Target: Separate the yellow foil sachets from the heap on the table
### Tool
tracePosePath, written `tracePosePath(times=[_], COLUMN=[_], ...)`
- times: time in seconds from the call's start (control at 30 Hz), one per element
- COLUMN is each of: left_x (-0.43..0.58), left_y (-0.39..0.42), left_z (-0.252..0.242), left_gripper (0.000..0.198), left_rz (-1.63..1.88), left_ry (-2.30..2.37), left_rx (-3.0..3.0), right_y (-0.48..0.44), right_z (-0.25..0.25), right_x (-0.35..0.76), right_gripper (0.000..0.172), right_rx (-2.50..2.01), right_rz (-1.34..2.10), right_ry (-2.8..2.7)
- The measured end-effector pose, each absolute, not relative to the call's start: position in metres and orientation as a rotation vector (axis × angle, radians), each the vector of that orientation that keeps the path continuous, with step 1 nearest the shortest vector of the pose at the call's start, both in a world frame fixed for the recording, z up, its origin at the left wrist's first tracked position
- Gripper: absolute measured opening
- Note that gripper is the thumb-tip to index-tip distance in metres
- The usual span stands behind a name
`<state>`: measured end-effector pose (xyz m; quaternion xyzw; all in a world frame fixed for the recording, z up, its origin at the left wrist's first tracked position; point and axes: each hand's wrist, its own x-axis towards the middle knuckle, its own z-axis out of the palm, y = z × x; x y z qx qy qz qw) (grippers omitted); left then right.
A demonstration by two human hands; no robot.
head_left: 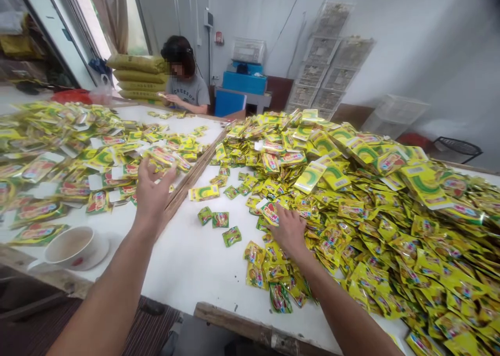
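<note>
"Head view: what's happening?"
"Left of the wooden divider (pixel 195 172), the left hand (pixel 150 195) is spreading its fingers; right of it, the right hand (pixel 289 228) is curling against a white-topped packet (pixel 269 212). Whether either's gripping, I can't tell."
"Pinching the packet's edge is probably working best."

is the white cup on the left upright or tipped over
Upright: the white cup stands with its round rim facing up and its handle sticking out sideways.
</note>
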<state>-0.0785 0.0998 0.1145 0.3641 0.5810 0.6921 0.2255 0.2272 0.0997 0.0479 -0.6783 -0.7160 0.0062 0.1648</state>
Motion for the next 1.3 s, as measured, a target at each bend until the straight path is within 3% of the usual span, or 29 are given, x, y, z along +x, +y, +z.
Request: tracePosePath(times=[0.1,0.2,0.27,0.33,0.5,0.6,0.77,1.0,1.17,1.3], left_x=[-0.052,-0.008,0.010,0.012,-0.017,-0.026,-0.029,-0.034,-0.028,-0.025], left_y=[0.088,0.067,0.056,0.051,0.042,0.033,0.023,0.021,0.021,0.021], left_z=[0.098,0.064,0.046,0.034,0.024,0.022,0.016,0.014,0.020,0.024], left_gripper=[0.059,0.052,0.052,0.052,0.056,0.060,0.064,0.062,0.057,0.050], left_rz=[1.544,1.106,1.101,1.190,1.181,1.108,1.060,0.968,0.878,0.872], left_ry=[1.606,1.355,1.221,1.206,1.393,1.363,1.352,1.317,1.223,1.094], left_rx=[0.923,0.864,0.747,0.648,0.651,0.688,0.790,0.956,1.034,1.027], right_y=[0.094,0.074,0.068,0.078,0.142,0.157,0.137,0.110,0.103,0.099], right_z=[0.045,0.046,0.048,0.051,0.049,0.039,0.027,0.033,0.042,0.054], right_x=[0.222,0.195,0.178,0.169,0.183,0.188,0.182,0.183,0.179,0.177], right_gripper=[0.056,0.058,0.054,0.050,0.065,0.050,0.032,0.042,0.042,0.028], right_rx=[-1.917,-1.732,-1.494,-1.405,-1.749,-1.682,-1.471,-1.255,-1.262,-1.199], right_rz=[0.104,0.474,0.752,0.813,0.299,0.285,0.609,1.368,1.314,1.184], right_ry=[-1.972,-1.934,-2.107,-2.236,-2.630,-2.744,-2.418,-1.879,-1.860,-2.088])
